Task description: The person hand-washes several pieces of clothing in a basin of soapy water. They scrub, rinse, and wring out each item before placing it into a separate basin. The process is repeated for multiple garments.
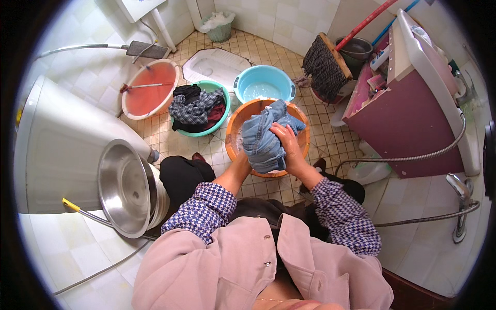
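A bundled blue denim garment (260, 141) is held between both hands above an orange basin (235, 136), where some suds show. My right hand (288, 145) presses on the garment's right side, fingers spread over the folds. From below left, my left hand (245, 162) supports it, its fingers hidden behind the cloth. Just behind the orange basin stands a light blue basin (288, 90) with a little water in it. To the left, a green basin (226, 110) holds a black-and-white checked garment (197, 108) with black and dark red cloth.
A basin of reddish water (144, 95) with a brush across it stands at the left, near a squat toilet (217, 64). Metal basins (124, 188) lean beside my left knee. A mop (329, 64), a sink cabinet (414, 128) and a shower hose (407, 159) are on the right.
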Available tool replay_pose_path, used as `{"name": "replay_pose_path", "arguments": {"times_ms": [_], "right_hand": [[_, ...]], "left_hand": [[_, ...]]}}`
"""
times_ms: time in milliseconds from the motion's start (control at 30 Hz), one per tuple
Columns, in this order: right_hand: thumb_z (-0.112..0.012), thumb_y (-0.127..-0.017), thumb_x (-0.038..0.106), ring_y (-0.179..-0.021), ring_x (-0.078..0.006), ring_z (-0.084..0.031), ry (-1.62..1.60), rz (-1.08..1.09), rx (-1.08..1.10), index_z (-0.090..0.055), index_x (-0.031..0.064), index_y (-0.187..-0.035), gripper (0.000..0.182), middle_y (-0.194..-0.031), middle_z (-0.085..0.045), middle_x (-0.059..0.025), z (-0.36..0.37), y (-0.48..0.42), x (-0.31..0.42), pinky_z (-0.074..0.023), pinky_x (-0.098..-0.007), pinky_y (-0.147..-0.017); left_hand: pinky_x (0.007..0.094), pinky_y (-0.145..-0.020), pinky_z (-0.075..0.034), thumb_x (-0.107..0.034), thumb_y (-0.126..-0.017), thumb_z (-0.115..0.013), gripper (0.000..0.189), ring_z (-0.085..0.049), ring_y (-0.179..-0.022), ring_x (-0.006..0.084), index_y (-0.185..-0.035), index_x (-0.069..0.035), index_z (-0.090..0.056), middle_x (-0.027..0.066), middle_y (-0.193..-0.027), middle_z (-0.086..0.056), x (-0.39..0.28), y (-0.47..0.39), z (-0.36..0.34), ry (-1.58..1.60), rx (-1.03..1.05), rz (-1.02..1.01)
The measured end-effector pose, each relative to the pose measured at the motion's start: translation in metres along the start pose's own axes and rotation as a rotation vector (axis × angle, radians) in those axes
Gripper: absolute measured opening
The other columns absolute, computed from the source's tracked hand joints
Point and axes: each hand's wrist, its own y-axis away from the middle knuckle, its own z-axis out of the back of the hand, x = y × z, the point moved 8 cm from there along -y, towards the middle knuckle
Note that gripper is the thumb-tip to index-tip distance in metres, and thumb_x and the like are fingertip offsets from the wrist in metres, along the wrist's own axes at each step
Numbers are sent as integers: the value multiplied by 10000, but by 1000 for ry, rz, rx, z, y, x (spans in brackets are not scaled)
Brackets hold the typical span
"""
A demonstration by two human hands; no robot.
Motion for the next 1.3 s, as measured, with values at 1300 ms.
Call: {"name": "replay_pose_path", "arguments": {"times_ms": [1300], "right_hand": [[-605, -791, 233, -1004, -162, -487, -1006, -633, -757, -469, 26, -1103, 398, -1088, -501, -88, 11, 1, -103, -382, -296, -885]], "left_hand": [[325, -870, -426, -192, -767, -627, 295, -559, -926, 177, -1014, -45, -559, 54, -997, -593, 38, -52, -11, 1213, -456, 699]]}}
